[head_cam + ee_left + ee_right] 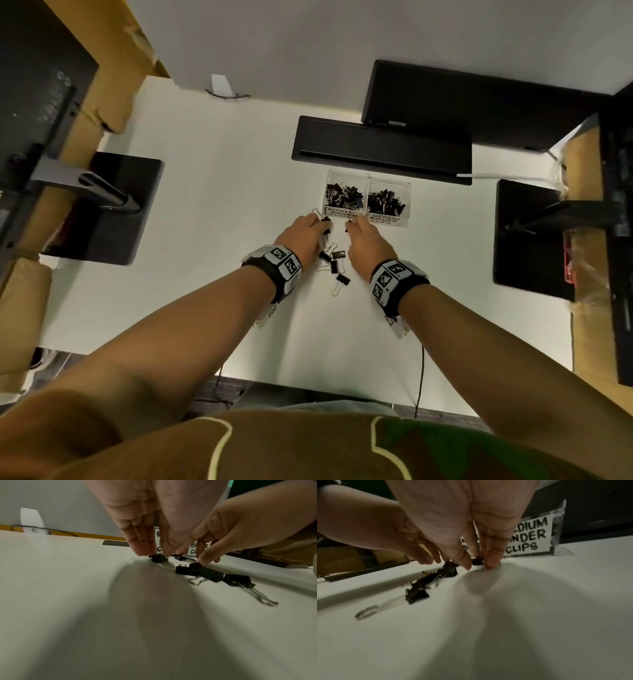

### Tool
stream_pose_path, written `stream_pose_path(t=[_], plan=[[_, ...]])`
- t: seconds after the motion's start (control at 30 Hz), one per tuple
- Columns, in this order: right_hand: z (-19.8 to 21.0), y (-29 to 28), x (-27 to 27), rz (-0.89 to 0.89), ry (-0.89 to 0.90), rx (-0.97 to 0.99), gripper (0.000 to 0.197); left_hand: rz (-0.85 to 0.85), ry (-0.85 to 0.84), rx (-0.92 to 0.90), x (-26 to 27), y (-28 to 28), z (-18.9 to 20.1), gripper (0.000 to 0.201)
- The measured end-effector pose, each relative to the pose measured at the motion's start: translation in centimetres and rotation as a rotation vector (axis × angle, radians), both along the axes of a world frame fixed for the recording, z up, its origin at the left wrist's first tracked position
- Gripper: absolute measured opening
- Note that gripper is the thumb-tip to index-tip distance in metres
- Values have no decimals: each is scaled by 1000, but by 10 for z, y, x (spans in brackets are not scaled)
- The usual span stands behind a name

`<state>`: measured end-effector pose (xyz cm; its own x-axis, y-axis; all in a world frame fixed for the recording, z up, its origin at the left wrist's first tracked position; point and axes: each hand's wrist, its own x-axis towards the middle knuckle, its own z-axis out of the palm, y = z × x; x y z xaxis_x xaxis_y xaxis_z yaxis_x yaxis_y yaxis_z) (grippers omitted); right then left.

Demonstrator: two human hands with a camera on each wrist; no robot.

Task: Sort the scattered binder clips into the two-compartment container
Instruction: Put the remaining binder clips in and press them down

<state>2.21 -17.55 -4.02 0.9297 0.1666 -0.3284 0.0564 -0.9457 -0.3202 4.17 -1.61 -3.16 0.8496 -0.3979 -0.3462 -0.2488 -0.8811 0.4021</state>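
Observation:
A clear two-compartment container stands on the white desk, its left half labelled small and its right half medium, both holding black binder clips. Several loose black clips lie between my wrists. My left hand reaches down, and its fingertips and thumb pinch a small black clip that lies on the desk. My right hand is just in front of the container, with its thumb and fingers closing round another small clip. In the head view both hands cover these clips.
A long black tray and a black box sit right behind the container. Black monitor bases stand at the left and the right. The white desk stretches to the left of my hands.

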Motion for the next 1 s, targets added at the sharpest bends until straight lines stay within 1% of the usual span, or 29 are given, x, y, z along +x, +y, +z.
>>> stream_pose_path(t=[0.07,0.13,0.2,0.27,0.37,0.43,0.5,0.53,0.63,0.7,0.73,0.77,0.87,1.0], plan=[[-5,-3,-4,10,-38,-29,42,-20,7,12,0,-1,-4,45],[-8,-6,-7,-34,-68,-27,34,-19,7,17,-1,-2,-6,38],[-8,-10,-9,-80,-79,6,27,-33,18,40,-3,-2,-7,38],[-7,-13,-12,-68,-43,56,24,-41,32,53,-5,-3,-8,38],[-3,-17,-17,-83,-33,162,23,-53,35,64,-6,-5,-9,30],[6,-21,-16,-166,-61,263,27,-59,43,72,-7,-5,-10,31],[21,-26,-6,-277,-112,349,25,-48,66,56,-7,-4,-9,33],[29,-30,2,-336,-151,381,24,-39,80,41,-7,-4,-8,31],[46,-45,30,-518,-289,472,21,5,109,-17,-8,-5,-4,16],[49,-51,44,-576,-352,477,18,46,128,-49,-8,-5,-3,26],[49,-51,48,-579,-358,473,17,61,138,-65,-8,-5,-2,29],[48,-50,51,-572,-351,469,16,68,142,-84,-9,-5,0,27],[44,-42,54,-564,-296,464,17,81,144,-129,-9,-6,6,8],[36,-35,55,-571,-244,436,11,100,102,-202,-4,-10,19,9]])
